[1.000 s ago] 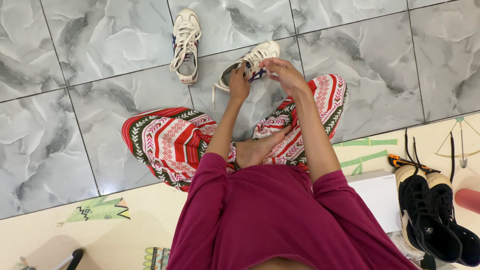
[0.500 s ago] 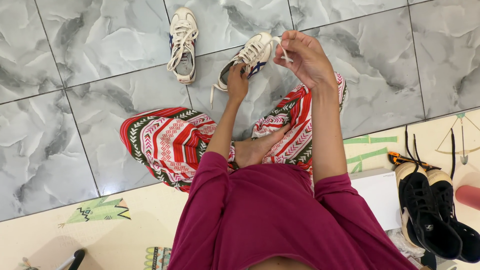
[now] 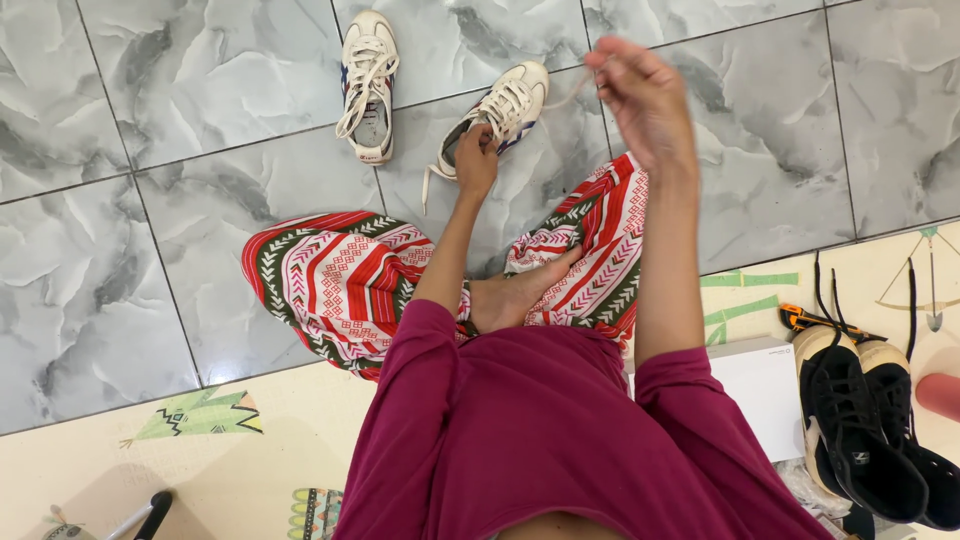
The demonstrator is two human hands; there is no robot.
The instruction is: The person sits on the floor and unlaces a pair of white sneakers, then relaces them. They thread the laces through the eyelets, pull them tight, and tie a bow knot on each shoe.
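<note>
A cream sneaker (image 3: 505,108) with blue stripes lies on the grey marble floor in front of my crossed legs. My left hand (image 3: 476,158) grips its side near the opening. My right hand (image 3: 640,95) is raised above and to the right of the shoe, its fingers pinched on the white shoelace (image 3: 572,92), which stretches from the shoe's eyelets up to my fingers. A second matching sneaker (image 3: 367,82) stands apart to the left, laced, with its laces loose.
A pair of black sneakers (image 3: 868,420) stands at the right on a pale patterned mat (image 3: 200,470), beside a white box (image 3: 765,390). A pink roll (image 3: 938,395) shows at the right edge. A dark handle (image 3: 150,512) pokes in at bottom left.
My right hand has risen from the shoe and moved right, drawing the lace out longer. My left hand stays on the sneaker.
</note>
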